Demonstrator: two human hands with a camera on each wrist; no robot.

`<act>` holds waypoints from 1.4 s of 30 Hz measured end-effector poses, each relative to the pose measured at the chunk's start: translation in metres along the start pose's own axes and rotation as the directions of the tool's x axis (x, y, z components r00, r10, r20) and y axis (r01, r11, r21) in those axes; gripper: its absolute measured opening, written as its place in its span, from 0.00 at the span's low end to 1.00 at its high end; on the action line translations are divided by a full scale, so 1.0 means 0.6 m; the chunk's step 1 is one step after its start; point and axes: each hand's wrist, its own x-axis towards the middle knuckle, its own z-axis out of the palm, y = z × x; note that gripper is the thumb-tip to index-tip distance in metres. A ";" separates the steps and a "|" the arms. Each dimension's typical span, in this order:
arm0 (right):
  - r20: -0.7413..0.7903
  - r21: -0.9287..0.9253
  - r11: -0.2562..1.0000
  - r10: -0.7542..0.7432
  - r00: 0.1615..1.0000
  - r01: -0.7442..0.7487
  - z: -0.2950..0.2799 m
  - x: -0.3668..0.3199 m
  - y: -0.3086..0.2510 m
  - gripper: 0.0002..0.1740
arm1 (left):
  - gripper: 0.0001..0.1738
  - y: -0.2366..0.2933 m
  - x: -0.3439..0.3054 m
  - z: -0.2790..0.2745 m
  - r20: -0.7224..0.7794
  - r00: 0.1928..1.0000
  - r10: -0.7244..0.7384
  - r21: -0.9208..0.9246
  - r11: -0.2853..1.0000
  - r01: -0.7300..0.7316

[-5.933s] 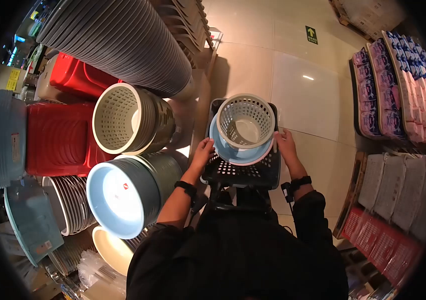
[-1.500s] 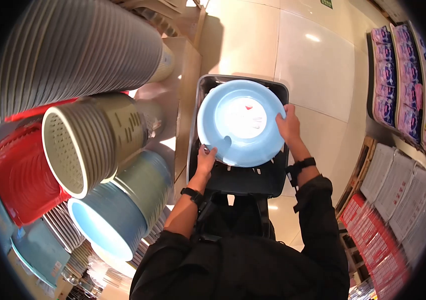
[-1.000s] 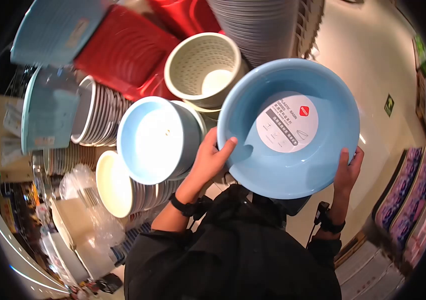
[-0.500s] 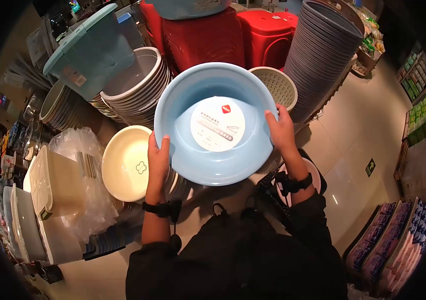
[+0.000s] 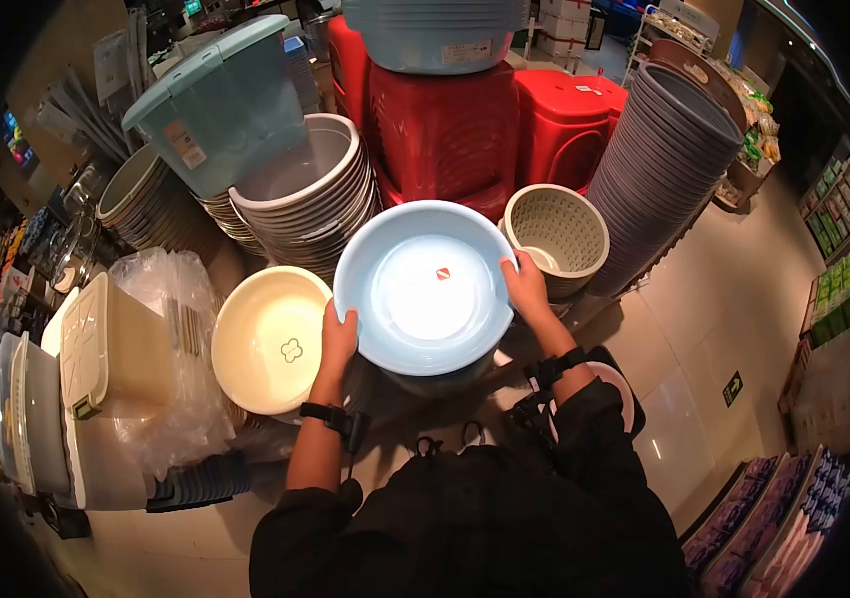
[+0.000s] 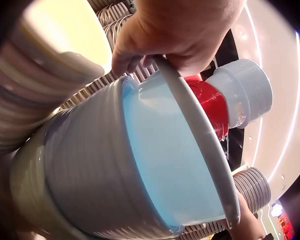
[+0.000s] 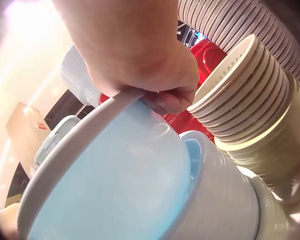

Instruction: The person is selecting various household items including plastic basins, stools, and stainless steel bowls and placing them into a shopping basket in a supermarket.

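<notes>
A light blue plastic basin [image 5: 430,344] with a round white label inside is held by both hands at its rim. My left hand [image 5: 339,341] grips the left side, its thumb over the edge. On the right side my right hand [image 5: 527,287] pinches the rim, fingers curled under it in the right wrist view. Under the basin stands a stack of blue basins [image 6: 90,165]; the basin's lower part sits inside the top one's rim, its own rim tilted above. A cream basin [image 5: 267,344] is close to my left hand, a beige perforated basket stack [image 5: 556,231] beyond my right.
Red plastic stools [image 5: 445,130] stand behind, with grey basins [image 5: 295,184] and a teal lidded box [image 5: 220,115] to the left. A tall grey stack [image 5: 659,149] leans at the right. Near my right forearm, a black shopping cart [image 5: 636,419] holds a pale pink basin [image 5: 612,387].
The beige basket, then the blue basin, were in the cart. Both hands have lifted the basin out, carried it left as the body turned, and lowered it onto the blue stack.
</notes>
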 end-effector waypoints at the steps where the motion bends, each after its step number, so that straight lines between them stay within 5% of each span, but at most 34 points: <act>1: 0.003 0.000 1.000 0.001 1.000 -0.001 0.000 0.001 0.005 0.27 | 0.24 -0.004 -0.001 0.005 0.000 1.000 -0.021 -0.022 1.000 0.021; 13: 0.173 -0.419 0.908 0.083 0.981 -0.004 -0.006 -0.030 0.022 0.26 | 0.28 -0.083 0.006 0.033 -0.013 1.000 -0.019 -0.052 0.998 0.019; 15: 0.166 -0.164 0.986 0.016 0.986 0.012 0.008 -0.019 0.072 0.29 | 0.28 -0.074 0.007 0.036 -0.005 1.000 -0.028 -0.084 0.996 0.027; 17: 0.155 -0.001 1.000 0.026 0.988 -0.026 0.045 0.000 0.119 0.31 | 0.32 -0.036 0.007 0.037 0.077 0.944 -0.320 -0.389 0.862 0.324; 22: 0.231 0.512 0.815 0.173 0.957 -0.271 0.083 -0.010 0.112 0.36 | 0.30 -0.051 0.007 0.047 0.015 0.955 -0.298 -0.362 0.888 0.282; 30: 0.220 0.539 0.796 0.182 0.958 -0.276 0.082 -0.011 0.132 0.31 | 0.33 -0.097 0.020 0.047 -0.002 0.976 -0.218 -0.233 0.949 0.212; 33: 0.128 0.438 0.877 0.155 0.979 -0.197 0.054 -0.058 0.159 0.34 | 0.35 -0.033 -0.019 0.032 0.044 0.986 -0.161 -0.165 0.972 0.166; 35: 0.073 0.361 0.911 0.185 0.980 -0.199 -0.001 -0.121 0.149 0.33 | 0.37 -0.005 -0.059 0.032 -0.061 0.997 0.041 -0.043 0.998 -0.044; 39: -0.057 0.293 0.901 0.349 0.935 -0.318 -0.117 -0.248 0.238 0.30 | 0.33 0.120 -0.125 0.030 0.201 0.963 0.179 -0.010 0.983 -0.181; 42: -0.187 0.259 0.804 0.585 0.789 -0.535 -0.213 -0.345 0.248 0.31 | 0.31 0.130 -0.155 0.079 0.449 0.883 0.135 -0.104 0.990 -0.099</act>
